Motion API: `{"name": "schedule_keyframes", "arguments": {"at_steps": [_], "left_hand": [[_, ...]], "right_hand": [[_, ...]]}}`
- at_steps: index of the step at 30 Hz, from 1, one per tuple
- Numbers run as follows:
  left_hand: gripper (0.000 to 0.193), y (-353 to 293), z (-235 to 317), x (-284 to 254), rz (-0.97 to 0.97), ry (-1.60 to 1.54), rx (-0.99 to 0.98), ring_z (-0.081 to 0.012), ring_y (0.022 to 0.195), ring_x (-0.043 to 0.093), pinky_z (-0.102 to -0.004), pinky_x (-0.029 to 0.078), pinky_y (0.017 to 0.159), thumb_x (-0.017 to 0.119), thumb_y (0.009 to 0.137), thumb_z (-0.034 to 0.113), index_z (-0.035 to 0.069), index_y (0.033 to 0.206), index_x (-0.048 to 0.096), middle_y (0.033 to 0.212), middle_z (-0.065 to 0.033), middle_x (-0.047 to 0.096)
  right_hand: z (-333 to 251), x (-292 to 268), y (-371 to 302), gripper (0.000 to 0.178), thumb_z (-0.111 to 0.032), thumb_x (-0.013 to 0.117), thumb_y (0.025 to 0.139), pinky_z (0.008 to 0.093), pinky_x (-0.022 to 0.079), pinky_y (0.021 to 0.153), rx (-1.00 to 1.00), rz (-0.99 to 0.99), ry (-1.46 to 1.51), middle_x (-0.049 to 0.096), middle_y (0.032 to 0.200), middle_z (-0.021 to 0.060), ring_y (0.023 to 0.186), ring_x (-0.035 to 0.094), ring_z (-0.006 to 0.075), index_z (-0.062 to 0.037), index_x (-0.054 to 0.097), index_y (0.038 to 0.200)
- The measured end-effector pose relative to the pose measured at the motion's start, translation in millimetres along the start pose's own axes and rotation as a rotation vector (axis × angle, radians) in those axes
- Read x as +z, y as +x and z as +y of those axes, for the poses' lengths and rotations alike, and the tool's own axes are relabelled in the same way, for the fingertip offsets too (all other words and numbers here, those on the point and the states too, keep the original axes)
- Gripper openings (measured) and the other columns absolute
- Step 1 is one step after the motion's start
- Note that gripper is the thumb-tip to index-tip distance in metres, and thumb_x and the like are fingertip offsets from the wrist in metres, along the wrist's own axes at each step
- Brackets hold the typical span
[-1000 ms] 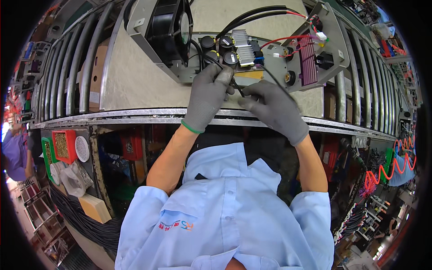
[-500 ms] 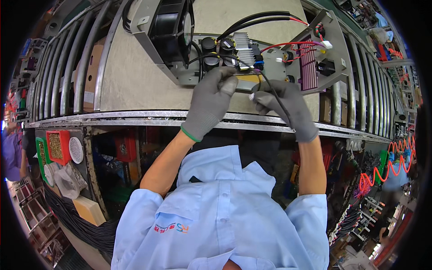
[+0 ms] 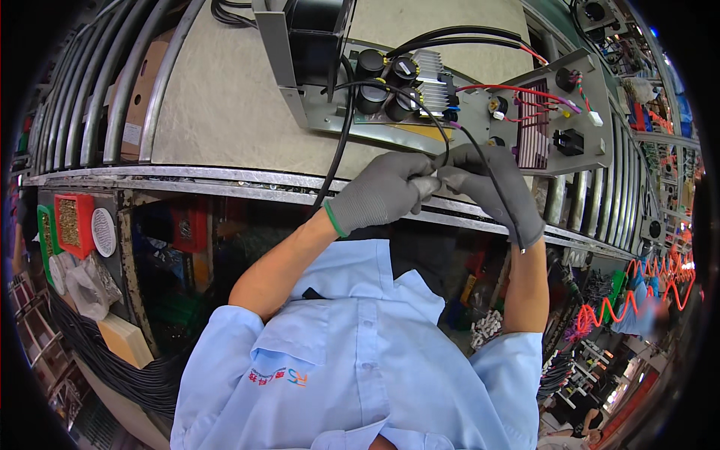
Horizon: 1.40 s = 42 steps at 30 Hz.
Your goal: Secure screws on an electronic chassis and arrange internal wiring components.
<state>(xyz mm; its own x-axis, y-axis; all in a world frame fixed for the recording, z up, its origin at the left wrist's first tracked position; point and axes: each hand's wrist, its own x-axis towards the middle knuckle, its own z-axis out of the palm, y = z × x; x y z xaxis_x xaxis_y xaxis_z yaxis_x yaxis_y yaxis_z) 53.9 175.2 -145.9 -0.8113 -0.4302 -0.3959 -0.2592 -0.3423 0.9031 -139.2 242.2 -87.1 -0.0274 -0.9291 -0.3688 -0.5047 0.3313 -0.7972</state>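
Observation:
My left hand (image 3: 386, 191) and my right hand (image 3: 495, 187), both in grey gloves, meet at the fingertips just in front of an open metal chassis (image 3: 322, 112). Fingers of both are closed in a pinch on a black cable (image 3: 439, 124) that arcs out of the chassis and drops between them. A trace of white shows at the fingertips; the cable's end is mostly hidden. Another black cable length (image 3: 491, 176) lies over the back of my right hand and ends by the wrist. A thicker black cable (image 3: 341, 150) hangs past my left wrist.
The chassis holds a black fan (image 3: 319, 45), capacitors (image 3: 371, 97), a finned heatsink (image 3: 431, 79) and a purple-striped part (image 3: 532, 124). It sits on a pale board (image 3: 217, 112) between metal rollers (image 3: 94, 97). Red bin (image 3: 73, 225) and coiled orange hose (image 3: 615, 300) flank me.
My hands have come together and nearer to me, with the cable between them. The white connector seen at my right fingertips is now largely covered. The view has shifted slightly.

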Motion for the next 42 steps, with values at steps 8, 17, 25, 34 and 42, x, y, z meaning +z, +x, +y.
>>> {"name": "schedule_keyframes", "arguments": {"at_steps": [8,17,25,34,42], "left_hand": [[0.026,9.8,-29.3,18.3,0.444,0.321,0.475,-0.0223,0.077,0.07,-0.0343,0.057,0.069,0.062,0.098,0.016,-0.001,0.117,0.065,0.09,-0.0133,0.066],[0.033,1.8,-32.4,18.1,0.696,0.638,0.557,-0.0336,0.088,0.069,-0.0421,0.057,0.075,0.069,0.091,0.011,0.005,0.123,0.066,0.108,-0.0156,0.063],[0.033,5.8,-37.6,15.7,0.747,0.67,0.677,-0.0319,0.085,0.068,-0.0409,0.056,0.072,0.071,0.087,0.008,0.007,0.119,0.067,0.104,-0.0138,0.063],[0.029,4.3,-37.7,13.7,0.729,0.704,0.649,-0.0306,0.086,0.068,-0.0401,0.057,0.071,0.068,0.089,0.011,0.008,0.118,0.067,0.103,-0.0122,0.065],[0.024,5.5,-39.7,12.5,0.712,0.689,0.615,-0.0282,0.087,0.069,-0.0385,0.057,0.071,0.069,0.089,0.011,0.008,0.113,0.07,0.102,-0.0103,0.066]], "right_hand": [[1.3,2.8,21.7,0.016,-0.013,0.068,0.091,0.0415,0.052,0.071,-0.44,0.338,-0.586,0.072,0.089,0.0183,0.077,0.068,0.0333,-0.0006,0.074,0.1],[20.5,16.5,37.4,0.015,-0.013,0.067,0.093,0.0358,0.049,0.065,-0.297,0.53,-0.421,0.07,0.079,0.0154,0.07,0.069,0.0283,-0.0006,0.074,0.099],[35.3,23.8,43.0,0.016,-0.01,0.07,0.093,0.0302,0.051,0.067,-0.211,0.583,-0.226,0.068,0.08,0.0126,0.07,0.066,0.0191,0.0011,0.074,0.104],[41.0,37.2,42.7,0.014,-0.008,0.07,0.092,0.0294,0.047,0.067,-0.277,0.72,-0.337,0.067,0.083,0.0112,0.072,0.061,0.0173,0.0021,0.074,0.101],[51.5,35.2,42.3,0.017,-0.006,0.071,0.09,0.0316,0.05,0.069,-0.356,0.694,-0.626,0.068,0.102,0.0141,0.08,0.063,0.0184,-0.0014,0.075,0.106]]}}
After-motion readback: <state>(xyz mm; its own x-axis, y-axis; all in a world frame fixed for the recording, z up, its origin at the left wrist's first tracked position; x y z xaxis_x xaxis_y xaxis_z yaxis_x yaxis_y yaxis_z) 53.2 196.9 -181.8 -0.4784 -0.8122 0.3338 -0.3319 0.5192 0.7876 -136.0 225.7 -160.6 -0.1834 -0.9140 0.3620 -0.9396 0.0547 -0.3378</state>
